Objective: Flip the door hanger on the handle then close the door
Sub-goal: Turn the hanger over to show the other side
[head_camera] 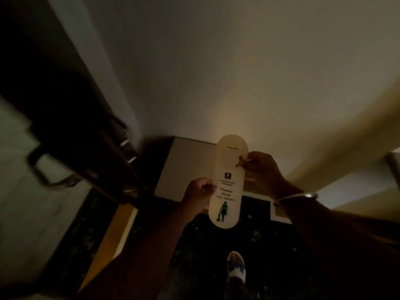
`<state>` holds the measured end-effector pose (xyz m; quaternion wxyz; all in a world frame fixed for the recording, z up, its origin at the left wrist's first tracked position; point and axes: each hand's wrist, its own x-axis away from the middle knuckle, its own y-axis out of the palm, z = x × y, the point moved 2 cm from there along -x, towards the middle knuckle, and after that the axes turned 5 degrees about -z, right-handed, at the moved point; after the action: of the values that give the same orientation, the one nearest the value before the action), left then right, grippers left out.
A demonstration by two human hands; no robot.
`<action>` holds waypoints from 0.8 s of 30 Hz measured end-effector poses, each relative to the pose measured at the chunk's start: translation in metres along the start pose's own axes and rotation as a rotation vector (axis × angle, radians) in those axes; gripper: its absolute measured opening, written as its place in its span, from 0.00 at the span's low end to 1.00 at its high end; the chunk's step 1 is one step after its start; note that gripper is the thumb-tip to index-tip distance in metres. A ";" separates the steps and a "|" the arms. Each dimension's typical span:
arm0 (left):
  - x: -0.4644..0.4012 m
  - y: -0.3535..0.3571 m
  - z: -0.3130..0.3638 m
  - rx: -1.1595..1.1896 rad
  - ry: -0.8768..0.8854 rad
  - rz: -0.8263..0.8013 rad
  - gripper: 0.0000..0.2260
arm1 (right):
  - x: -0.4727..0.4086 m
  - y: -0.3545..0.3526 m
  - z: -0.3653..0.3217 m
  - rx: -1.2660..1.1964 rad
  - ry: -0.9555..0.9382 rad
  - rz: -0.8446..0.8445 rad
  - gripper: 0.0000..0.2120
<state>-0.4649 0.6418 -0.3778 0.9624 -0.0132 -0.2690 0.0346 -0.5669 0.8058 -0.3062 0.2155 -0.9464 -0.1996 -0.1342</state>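
A pale, rounded door hanger [227, 191] is held upright in front of me, off the handle. Its facing side reads "Please clean my room" above a green figure with a vacuum. My left hand [198, 194] pinches its left edge at mid height. My right hand [263, 169], a bangle on its wrist, grips the right edge near the slot at the top. The dark door [65, 118] stands open at the left, seen edge on. Its metal lever handle [43, 167] sticks out to the left, blurred and well apart from the hanger.
A plain light wall [216, 72] fills the view ahead. A pale box-like block [186, 167] sits at the wall's foot behind the hanger. Dark patterned floor [216, 245] lies below, with my sandalled foot [236, 267] on it. A tan strip [108, 239] runs along the floor at the left.
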 end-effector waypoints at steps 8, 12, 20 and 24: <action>-0.161 0.001 -0.034 -0.027 -0.164 0.151 0.06 | -0.161 0.021 0.122 -0.054 0.318 -0.153 0.04; -0.242 -0.003 -0.086 -0.121 -0.214 0.275 0.04 | -0.231 0.054 0.185 -0.034 0.323 -0.174 0.05; -0.327 -0.005 -0.173 -0.248 -0.279 0.335 0.14 | -0.314 0.103 0.286 0.353 0.364 -0.121 0.13; -0.320 -0.010 -0.172 -0.310 -0.274 0.295 0.17 | -0.301 0.096 0.284 0.423 0.346 -0.092 0.18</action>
<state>-0.6483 0.6069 -0.6894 0.8881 -0.1951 -0.3940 0.1344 -0.7437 0.7610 -0.6896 0.4329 -0.8334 -0.2259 -0.2590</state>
